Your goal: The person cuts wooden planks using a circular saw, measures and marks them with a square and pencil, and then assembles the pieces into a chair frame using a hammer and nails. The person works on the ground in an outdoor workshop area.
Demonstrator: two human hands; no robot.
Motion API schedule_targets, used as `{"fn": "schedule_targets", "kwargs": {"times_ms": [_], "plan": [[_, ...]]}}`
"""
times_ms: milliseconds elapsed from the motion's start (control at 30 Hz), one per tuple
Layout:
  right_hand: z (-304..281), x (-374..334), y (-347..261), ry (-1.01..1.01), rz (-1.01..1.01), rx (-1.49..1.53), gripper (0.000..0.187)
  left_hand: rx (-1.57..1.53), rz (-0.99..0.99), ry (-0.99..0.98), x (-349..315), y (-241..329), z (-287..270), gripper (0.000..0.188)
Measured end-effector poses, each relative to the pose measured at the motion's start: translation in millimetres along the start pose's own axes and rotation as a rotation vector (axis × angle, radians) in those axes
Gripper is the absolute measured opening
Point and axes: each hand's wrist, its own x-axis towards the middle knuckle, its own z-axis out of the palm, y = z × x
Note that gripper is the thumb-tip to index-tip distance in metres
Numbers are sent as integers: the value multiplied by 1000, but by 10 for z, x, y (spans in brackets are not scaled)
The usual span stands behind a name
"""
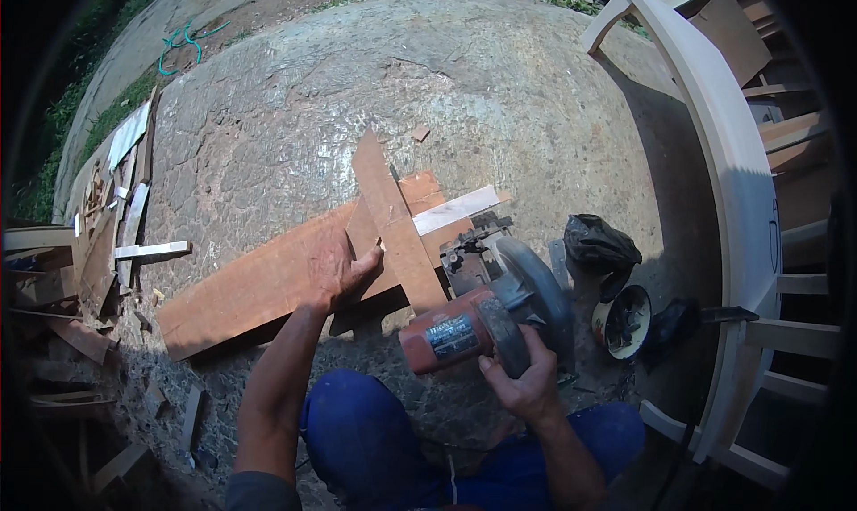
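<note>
My right hand (528, 382) is closed round the rear handle of a circular saw (451, 332) with a red motor housing and a dark blade guard. The saw's base is at the right end of a long brown board (254, 283) lying slantwise in front of me. Across that board lies a narrow brown wooden strip (388, 203) with a pointed far end. Beside the strip, my left hand (335, 265) grips a flat brown wood piece against the board, thumb toward the strip; its fingertips are partly hidden. A pale wood strip (457, 209) lies just beyond the saw.
On the right stand a black plastic bag (600, 243), a round tin (622, 322) with small items inside, and a pale wooden frame (714, 127). Wood offcuts (116, 216) are piled at left. A green hose (183, 42) lies far left on the rough concrete ground (295, 91).
</note>
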Motion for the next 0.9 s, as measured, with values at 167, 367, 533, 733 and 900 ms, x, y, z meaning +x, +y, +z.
{"fn": "schedule_targets", "kwargs": {"times_ms": [167, 367, 533, 733, 900], "plan": [[79, 106, 22, -15, -22, -37, 37, -37, 32, -3, 23, -3, -35, 59], [127, 144, 99, -27, -13, -52, 38, 54, 40, -31, 79, -93, -62, 67], [216, 181, 70, -44, 35, 18, 37, 22, 9, -27, 7, -27, -141, 68], [202, 149, 287, -40, 18, 2, 33, 79, -24, -86, 33, 14, -178, 67], [276, 168, 241, -56, 74, 94, 26, 102, -4, -76, 49, 16, -190, 64]]}}
